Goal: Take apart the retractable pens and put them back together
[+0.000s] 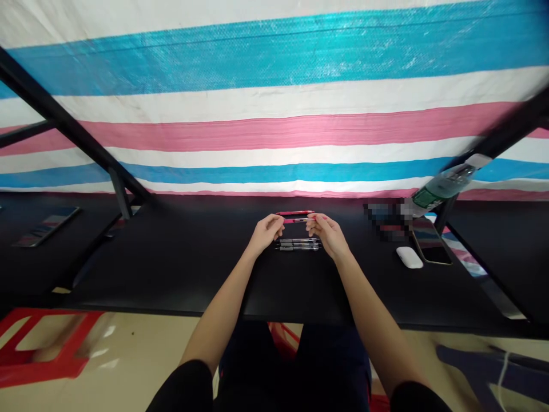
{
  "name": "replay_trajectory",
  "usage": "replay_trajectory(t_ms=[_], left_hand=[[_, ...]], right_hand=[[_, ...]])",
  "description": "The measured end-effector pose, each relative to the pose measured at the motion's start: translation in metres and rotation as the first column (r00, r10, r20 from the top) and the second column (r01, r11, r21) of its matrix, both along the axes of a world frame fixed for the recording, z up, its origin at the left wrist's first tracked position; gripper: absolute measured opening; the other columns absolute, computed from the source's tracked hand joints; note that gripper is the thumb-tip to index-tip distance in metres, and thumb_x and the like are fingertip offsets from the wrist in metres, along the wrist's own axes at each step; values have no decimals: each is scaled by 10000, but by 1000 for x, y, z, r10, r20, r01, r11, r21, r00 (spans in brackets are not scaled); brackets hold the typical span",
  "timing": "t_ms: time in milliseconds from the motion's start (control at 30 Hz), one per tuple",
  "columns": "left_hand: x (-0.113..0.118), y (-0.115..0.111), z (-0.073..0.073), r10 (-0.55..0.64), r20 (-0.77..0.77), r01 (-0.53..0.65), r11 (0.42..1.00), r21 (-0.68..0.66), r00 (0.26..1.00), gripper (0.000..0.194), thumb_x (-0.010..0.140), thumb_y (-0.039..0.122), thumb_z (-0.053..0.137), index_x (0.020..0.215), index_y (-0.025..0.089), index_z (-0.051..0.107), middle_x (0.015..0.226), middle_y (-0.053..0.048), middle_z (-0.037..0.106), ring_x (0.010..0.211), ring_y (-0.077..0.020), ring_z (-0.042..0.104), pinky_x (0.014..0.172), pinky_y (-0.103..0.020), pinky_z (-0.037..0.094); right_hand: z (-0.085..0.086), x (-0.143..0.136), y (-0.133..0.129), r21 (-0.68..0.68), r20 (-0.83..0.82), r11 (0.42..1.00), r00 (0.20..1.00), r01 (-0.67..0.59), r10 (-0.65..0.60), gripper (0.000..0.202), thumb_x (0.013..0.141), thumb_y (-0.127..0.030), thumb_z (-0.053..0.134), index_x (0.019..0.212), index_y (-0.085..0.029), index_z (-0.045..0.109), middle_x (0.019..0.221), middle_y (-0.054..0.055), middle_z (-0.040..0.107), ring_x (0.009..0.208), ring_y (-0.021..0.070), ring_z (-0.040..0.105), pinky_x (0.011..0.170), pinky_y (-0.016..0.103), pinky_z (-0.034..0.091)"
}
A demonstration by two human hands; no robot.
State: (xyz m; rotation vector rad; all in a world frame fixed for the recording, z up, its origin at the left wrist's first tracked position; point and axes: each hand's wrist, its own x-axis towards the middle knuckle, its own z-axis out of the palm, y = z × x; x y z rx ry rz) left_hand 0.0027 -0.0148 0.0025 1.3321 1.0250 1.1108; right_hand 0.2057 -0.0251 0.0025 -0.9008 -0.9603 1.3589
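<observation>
Between my two hands a pink-red pen is held level, just over the black table. My left hand pinches its left end, and my right hand has its fingers closed on the right end. A second red pen lies right behind it, parallel to the table's back edge. On the near side, several clear pens with dark ends lie side by side in a small stack of rows between my wrists.
At the right stand or lie a tilted water bottle, a phone and a white earbud case. A tablet-like device rests on the left table. Black frame bars slope up at both sides before a striped sheet.
</observation>
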Motion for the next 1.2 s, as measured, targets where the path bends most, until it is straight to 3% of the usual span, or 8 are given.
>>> replay_trajectory(t_ms=[133,300,667,867,1067,1133,1200], left_hand=[[-2,1,-1,21,-33,-21,999,-25,999,451,821,566,586,696,134,620,579,-6,522,502,-82,460,456,-219,311],[-2,3,-3,20,-6,-19,999,29,1000,384,777,528,660,789,144,644,652,-13,582,520,-81,472,480,-216,339],[0,-1,4,5,-56,-4,1000,18,998,331,783,470,661,774,140,640,642,-10,580,517,-77,461,495,-217,347],[-1,-4,7,-34,-94,38,999,33,995,277,780,419,668,839,150,638,652,6,565,541,-83,474,522,-219,374],[-1,-4,7,-54,-87,55,998,16,995,283,785,396,659,933,154,657,676,-2,569,545,-82,479,508,-212,383],[-1,-2,5,-19,-69,19,1000,5,997,275,797,398,640,918,153,661,721,-20,585,560,-83,493,498,-209,384],[-2,0,2,25,-62,-25,1000,-5,998,260,797,389,636,890,149,664,744,-33,592,574,-87,505,486,-206,382]], right_hand=[[1,-1,-1,4,15,1000,1000,-1,1,339,728,-524,727,862,-213,703,738,34,661,673,159,605,556,278,484],[1,0,0,-9,-3,1000,1000,23,-23,335,728,-513,733,875,-213,705,735,29,661,661,149,599,545,266,479],[-3,2,2,-21,-3,1000,1000,23,-23,341,732,-515,730,862,-200,704,724,30,659,647,147,601,552,276,474],[-1,-2,-1,-36,-73,999,997,-30,28,327,736,-487,735,897,-204,704,773,30,658,702,150,610,570,274,483],[-3,1,6,-30,-184,1000,983,7,-13,221,738,-442,711,782,-241,631,911,36,671,947,216,632,834,382,535],[-1,4,8,-37,-277,999,960,39,-48,192,721,-409,710,762,-258,598,827,17,648,886,201,629,849,391,531],[3,8,8,-23,-342,996,936,82,-85,176,729,-392,686,733,-267,562,687,-12,563,703,163,582,779,369,534]])
